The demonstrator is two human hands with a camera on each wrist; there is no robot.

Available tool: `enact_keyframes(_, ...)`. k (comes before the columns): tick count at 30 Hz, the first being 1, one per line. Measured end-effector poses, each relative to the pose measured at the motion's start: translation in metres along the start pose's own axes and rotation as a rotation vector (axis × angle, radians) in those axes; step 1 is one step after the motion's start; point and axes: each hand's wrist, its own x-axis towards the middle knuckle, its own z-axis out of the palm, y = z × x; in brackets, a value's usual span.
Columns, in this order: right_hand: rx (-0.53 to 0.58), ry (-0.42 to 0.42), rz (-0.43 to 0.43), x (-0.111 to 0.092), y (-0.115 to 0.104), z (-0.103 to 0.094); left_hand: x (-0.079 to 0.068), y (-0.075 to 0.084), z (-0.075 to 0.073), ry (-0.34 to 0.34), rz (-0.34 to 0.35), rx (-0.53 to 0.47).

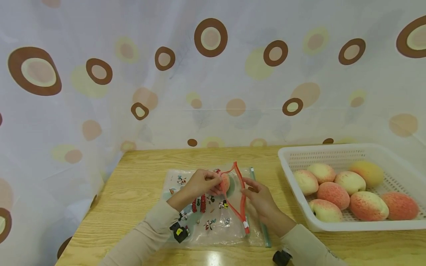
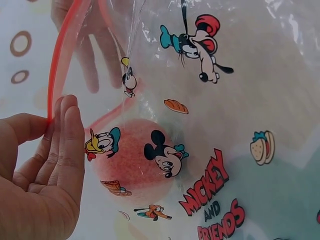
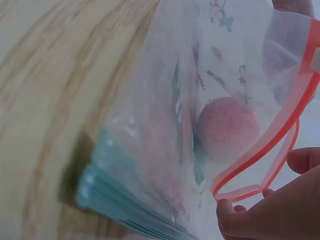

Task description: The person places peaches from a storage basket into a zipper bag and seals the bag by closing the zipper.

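A clear zip bag (image 1: 213, 218) with cartoon prints and a red zip edge is held up off the table, its mouth spread apart. My left hand (image 1: 208, 181) pinches one side of that edge between thumb and fingers, as the left wrist view shows. On the opposite side, my right hand (image 1: 261, 199) pinches the red edge; its fingers (image 3: 230, 217) are at the rim. A pinkish-red peach (image 2: 135, 160) is inside the bag, seen through the plastic, close to the mouth. In the head view, the left fingers partly cover the peach (image 1: 225, 183).
Beneath lies another clear bag with a teal zip strip (image 1: 266, 236), flat on the wooden table (image 1: 139, 170). To the right stands a white plastic basket (image 1: 289, 173) holding several peaches (image 1: 368, 205) and one yellow-orange fruit (image 1: 367, 173). A patterned curtain (image 1: 213, 88) hangs behind.
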Motion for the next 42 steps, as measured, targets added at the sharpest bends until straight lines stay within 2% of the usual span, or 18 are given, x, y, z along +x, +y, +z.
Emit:
enact_keyframes(12,-0.184,-0.072,-0.122,-0.016,-0.018,-0.003,-0.003,-0.005,-0.002,0.018,0.004,0.009)
enact_keyframes(18,-0.275,-0.151,-0.176,-0.032,-0.043,-0.007,-0.003,-0.007,-0.003,0.008,-0.002,-0.006)
enact_keyframes(21,-0.301,-0.207,-0.249,-0.037,-0.058,-0.014,-0.004,-0.008,-0.004,0.006,-0.011,-0.017)
enact_keyframes(26,-0.349,-0.252,-0.39,-0.044,-0.09,-0.035,-0.003,-0.009,-0.004,-0.002,-0.01,-0.025)
enact_keyframes(31,-0.435,-0.245,-0.447,-0.049,-0.12,-0.058,-0.003,-0.011,-0.004,-0.002,-0.004,-0.024)
enact_keyframes(36,-0.579,-0.238,-0.451,-0.045,-0.136,-0.087,-0.003,-0.011,-0.003,-0.008,-0.007,-0.025)
enact_keyframes(42,-0.814,-0.27,-0.363,-0.028,-0.137,-0.127,-0.004,-0.01,-0.003,-0.008,-0.004,-0.016)
